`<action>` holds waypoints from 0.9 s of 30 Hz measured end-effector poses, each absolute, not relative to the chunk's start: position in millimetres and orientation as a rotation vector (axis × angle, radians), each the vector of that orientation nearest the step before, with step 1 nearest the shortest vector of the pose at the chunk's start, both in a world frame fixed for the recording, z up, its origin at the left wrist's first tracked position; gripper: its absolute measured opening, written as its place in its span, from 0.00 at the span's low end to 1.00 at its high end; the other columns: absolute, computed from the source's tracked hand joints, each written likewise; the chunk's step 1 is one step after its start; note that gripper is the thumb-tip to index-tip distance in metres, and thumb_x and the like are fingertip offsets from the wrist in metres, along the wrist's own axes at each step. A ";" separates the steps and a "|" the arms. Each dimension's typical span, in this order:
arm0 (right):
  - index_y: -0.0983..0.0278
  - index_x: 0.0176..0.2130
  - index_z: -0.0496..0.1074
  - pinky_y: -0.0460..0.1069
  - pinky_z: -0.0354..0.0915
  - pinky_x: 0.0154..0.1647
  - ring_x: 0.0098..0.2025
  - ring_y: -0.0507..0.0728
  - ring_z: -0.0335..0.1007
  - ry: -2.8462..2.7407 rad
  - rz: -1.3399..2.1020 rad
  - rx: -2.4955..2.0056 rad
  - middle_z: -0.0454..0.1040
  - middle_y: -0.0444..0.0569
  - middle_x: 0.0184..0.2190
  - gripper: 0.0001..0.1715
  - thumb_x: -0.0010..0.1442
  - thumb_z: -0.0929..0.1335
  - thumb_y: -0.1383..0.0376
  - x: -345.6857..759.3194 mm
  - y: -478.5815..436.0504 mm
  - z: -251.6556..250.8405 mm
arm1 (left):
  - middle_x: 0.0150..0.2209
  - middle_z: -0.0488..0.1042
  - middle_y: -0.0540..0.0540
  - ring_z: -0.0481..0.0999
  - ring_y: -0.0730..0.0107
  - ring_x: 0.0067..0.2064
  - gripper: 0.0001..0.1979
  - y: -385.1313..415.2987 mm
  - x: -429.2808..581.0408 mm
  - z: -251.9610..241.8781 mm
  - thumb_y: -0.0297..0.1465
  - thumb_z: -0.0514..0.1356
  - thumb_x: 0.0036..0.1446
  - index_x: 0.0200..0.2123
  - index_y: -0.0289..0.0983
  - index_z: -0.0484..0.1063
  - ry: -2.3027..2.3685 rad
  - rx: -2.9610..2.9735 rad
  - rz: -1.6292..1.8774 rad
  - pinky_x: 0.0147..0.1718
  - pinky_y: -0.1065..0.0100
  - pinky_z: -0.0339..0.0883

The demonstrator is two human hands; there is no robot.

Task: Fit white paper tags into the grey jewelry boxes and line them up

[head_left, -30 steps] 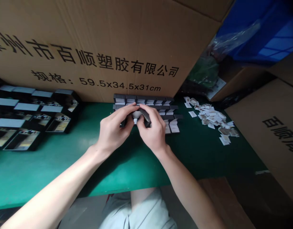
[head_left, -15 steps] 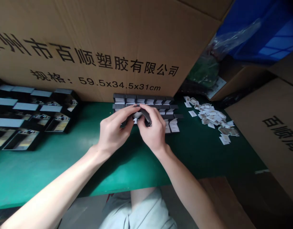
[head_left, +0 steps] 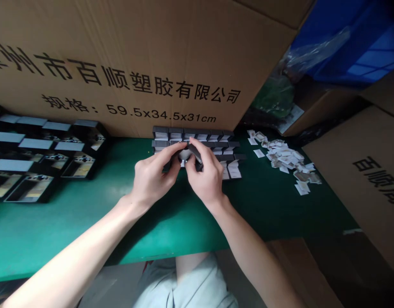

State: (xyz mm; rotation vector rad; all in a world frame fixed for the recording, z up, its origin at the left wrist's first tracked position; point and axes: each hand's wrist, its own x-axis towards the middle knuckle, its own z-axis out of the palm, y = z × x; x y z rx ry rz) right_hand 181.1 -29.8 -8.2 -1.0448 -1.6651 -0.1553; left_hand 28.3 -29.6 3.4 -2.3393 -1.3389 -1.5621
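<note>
The left hand (head_left: 152, 177) and right hand (head_left: 205, 179) are both closed, fingers gripping a small dark box (head_left: 195, 155) from either side. The box is held over rows of matching dark boxes (head_left: 197, 136) on a green work table (head_left: 72, 222). White paper slips (head_left: 282, 156) lie to the right.

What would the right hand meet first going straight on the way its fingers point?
The right hand would likely meet the small dark box its fingers already touch, then the open boxes behind; depth is unclear.
</note>
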 end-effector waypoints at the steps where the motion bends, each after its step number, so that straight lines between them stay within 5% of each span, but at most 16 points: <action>1: 0.59 0.61 0.70 0.50 0.75 0.61 0.56 0.56 0.80 -1.665 -0.147 -1.048 0.81 0.50 0.53 0.25 0.68 0.61 0.73 181.0 -29.8 -8.5 | 0.46 0.86 0.49 0.86 0.72 0.37 0.17 -29.6 28.3 3.1 0.25 0.59 0.65 0.54 0.41 0.78 -1.347 -2.343 -1.562 0.38 0.76 0.76; 19: 0.59 0.57 0.74 0.49 0.75 0.60 0.54 0.55 0.81 -1.680 -0.126 -1.071 0.82 0.49 0.51 0.24 0.67 0.62 0.74 181.4 -29.7 -7.2 | 0.58 0.81 0.46 0.84 0.64 0.53 0.17 -29.3 30.2 5.5 0.24 0.57 0.67 0.54 0.41 0.78 -1.334 -2.420 -1.635 0.50 0.69 0.78; 27: 0.61 0.53 0.76 0.48 0.78 0.56 0.50 0.55 0.83 -1.646 -0.196 -1.029 0.84 0.49 0.48 0.21 0.68 0.62 0.74 181.2 -27.8 -8.0 | 0.49 0.85 0.48 0.86 0.68 0.43 0.18 -27.7 29.5 2.9 0.22 0.58 0.65 0.53 0.41 0.79 -1.310 -2.403 -1.640 0.47 0.71 0.78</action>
